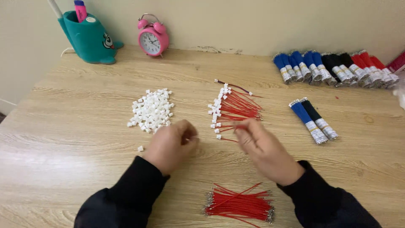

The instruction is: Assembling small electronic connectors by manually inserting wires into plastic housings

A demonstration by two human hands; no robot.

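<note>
red wire [230, 126] thin, white plug end | R hand [263, 150] grip pinched on it | L hand [171, 145] grip curled, contents unclear

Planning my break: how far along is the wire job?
Done: a row of red wires with white plugs. In hand: the right hand pinches one red wire beside the left hand. Left: the loose white plugs and bare red wires.

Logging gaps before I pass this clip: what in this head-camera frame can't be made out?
- Left hand: curled fingers hide whatever it pinches.
- Right hand: motion-blurred; its grip on a red wire is unclear.
- Far bundle row: its right end is cut off by the frame edge.
- Pink alarm clock: dial too small to read.
- Teal pen holder: its contents are cropped by the top edge.
</note>
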